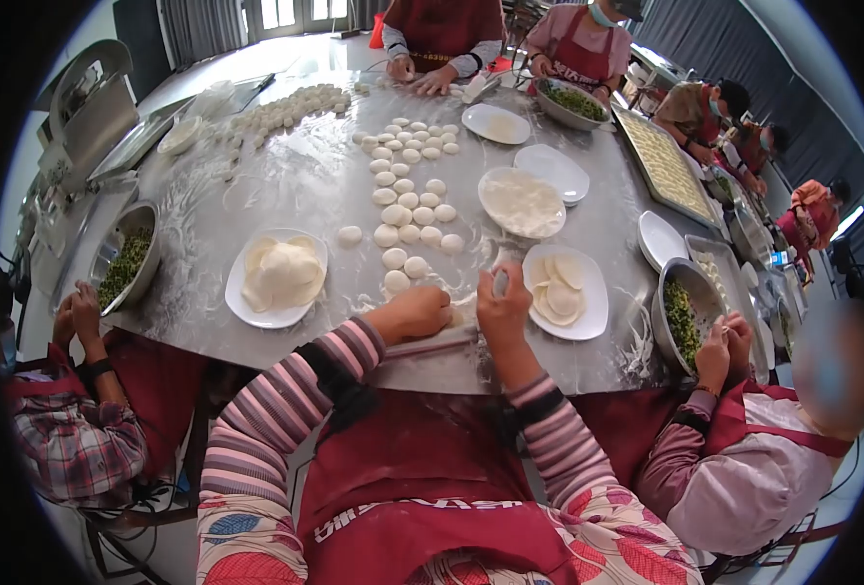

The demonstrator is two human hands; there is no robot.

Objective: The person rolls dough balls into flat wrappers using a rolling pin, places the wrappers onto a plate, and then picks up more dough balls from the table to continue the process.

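Wooden pin [432,343] lies under the closed left hand [414,312] while the right hand [503,307] pinches what looks like dough [498,284]; I'd roll lightly, turning it evenly.

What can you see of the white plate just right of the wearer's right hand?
The white plate is round, shallow and smooth, plastic or ceramic by its look. It sits flat on the flour-dusted metal table near the front edge. Several thin round dough wrappers lie overlapped on it. The right hand is beside its left rim; contact cannot be told.
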